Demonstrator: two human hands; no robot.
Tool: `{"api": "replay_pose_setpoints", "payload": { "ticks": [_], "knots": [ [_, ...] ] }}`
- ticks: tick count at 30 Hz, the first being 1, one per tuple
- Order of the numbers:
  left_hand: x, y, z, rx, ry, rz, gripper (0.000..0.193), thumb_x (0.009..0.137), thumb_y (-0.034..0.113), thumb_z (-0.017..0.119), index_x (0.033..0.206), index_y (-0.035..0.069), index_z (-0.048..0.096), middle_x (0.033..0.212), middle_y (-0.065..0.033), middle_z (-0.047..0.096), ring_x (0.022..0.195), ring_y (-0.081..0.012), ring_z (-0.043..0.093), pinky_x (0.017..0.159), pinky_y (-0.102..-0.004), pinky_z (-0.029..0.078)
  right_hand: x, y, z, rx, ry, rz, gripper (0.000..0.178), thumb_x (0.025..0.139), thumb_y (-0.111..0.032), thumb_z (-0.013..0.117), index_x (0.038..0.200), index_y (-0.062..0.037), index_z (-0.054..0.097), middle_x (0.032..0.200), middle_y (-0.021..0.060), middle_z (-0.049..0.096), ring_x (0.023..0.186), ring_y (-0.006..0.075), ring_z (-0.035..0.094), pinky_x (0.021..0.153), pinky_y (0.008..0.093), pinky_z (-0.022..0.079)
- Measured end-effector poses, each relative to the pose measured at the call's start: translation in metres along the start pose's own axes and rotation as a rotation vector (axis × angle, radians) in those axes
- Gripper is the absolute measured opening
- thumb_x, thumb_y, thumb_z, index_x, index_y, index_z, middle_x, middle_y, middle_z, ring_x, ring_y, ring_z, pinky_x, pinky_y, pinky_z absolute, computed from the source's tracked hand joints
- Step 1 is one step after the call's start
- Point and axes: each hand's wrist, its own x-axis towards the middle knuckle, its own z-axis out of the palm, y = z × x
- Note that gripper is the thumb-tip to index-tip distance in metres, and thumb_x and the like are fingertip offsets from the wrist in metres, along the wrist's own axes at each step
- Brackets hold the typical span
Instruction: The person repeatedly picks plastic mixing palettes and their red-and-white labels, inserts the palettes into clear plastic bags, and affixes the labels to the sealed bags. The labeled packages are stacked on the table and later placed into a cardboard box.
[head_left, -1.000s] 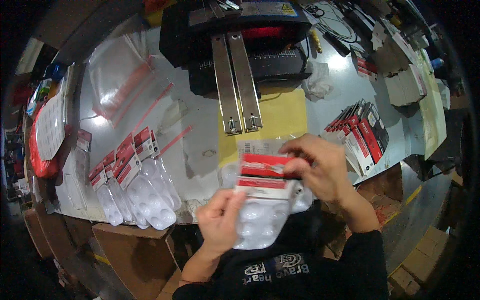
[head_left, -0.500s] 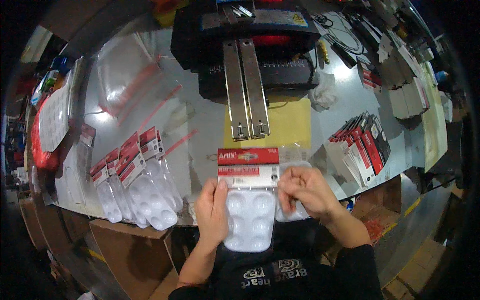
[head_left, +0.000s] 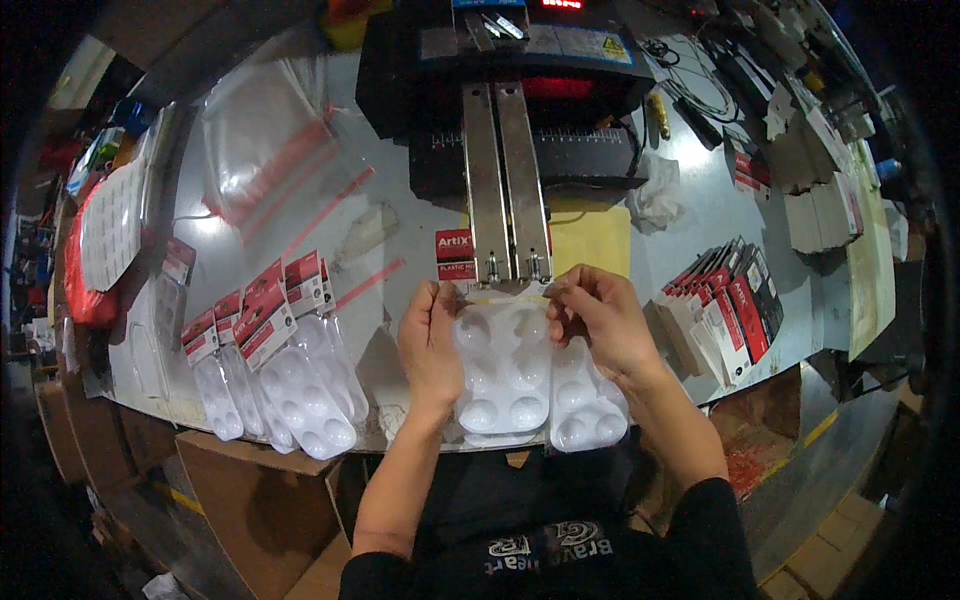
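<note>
A white plastic paint palette (head_left: 502, 372) in a clear bag lies between my hands. My left hand (head_left: 430, 350) pinches the bag's upper left edge between thumb and fingers. My right hand (head_left: 603, 325) holds its upper right corner with bent fingers. The bag's red and white header card (head_left: 453, 250) is pushed under the twin metal arms (head_left: 497, 185) of the black machine (head_left: 420, 85), which cover most of it. A second white palette (head_left: 585, 405) lies beside the first, below my right hand.
Several bagged palettes with header cards (head_left: 300, 390) lie at the left. Clear empty bags (head_left: 262, 140) lie behind them. Folded red and white cards (head_left: 725, 310) stand in a row at the right, near a yellow sheet (head_left: 592, 245) and crumpled plastic (head_left: 660, 192).
Both hands have moved the bagged palette away from my body, toward the machine. Its header card, fully in sight before, is now mostly beneath the metal arms.
</note>
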Motion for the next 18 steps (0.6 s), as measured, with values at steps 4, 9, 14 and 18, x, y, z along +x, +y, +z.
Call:
{"api": "replay_pose_setpoints", "payload": {
  "ticks": [4,9,14,18],
  "knots": [
    [0.005,-0.011,0.002,0.048,0.022,0.02,0.021,0.094,0.014,0.043,0.078,0.002,0.047,0.069,0.0007,0.043,0.067,-0.0066,0.037,0.062,-0.021,0.034,0.004,0.008,-0.001,-0.028,0.033,-0.008,0.013,0.091,-0.013,0.052,0.087,-0.0002,0.054,0.074,0.0068,0.059,0.056,0.0131,0.058,0.05,0.0248,0.048],
    [-0.011,-0.003,-0.019,0.357,-0.036,0.017,0.023,0.093,0.021,0.045,0.087,0.001,0.055,0.074,-0.0063,0.056,0.07,-0.0144,0.05,0.068,-0.0288,0.04,-0.003,-0.02,-0.014,-0.995,0.119,-0.293,0.017,0.091,-0.014,0.05,0.091,0.0027,0.052,0.077,0.0162,0.061,0.059,0.0207,0.061,0.055,0.0328,0.05],
    [-0.018,0.047,-0.117,0.838,0.244,-0.052,0.03,0.09,0.025,0.05,0.102,-0.001,0.06,0.095,-0.0125,0.062,0.087,-0.022,0.056,0.08,-0.0322,0.043,0.049,-0.08,-0.091,-1.664,0.407,-0.662,0.03,0.087,-0.021,0.053,0.103,0.0033,0.048,0.088,0.0217,0.06,0.072,0.0431,0.057,0.067,0.0481,0.048],
    [-0.006,0.085,-0.192,0.884,0.532,0.203,0.026,0.089,0.017,0.054,0.105,-0.003,0.055,0.101,-0.0123,0.057,0.098,-0.0257,0.053,0.087,-0.035,0.04,0.098,-0.064,-0.137,-2.06,0.226,-0.393,0.032,0.086,-0.02,0.052,0.106,0.0048,0.044,0.101,0.0256,0.056,0.076,0.0458,0.058,0.07,0.0466,0.05]
  ]
}}
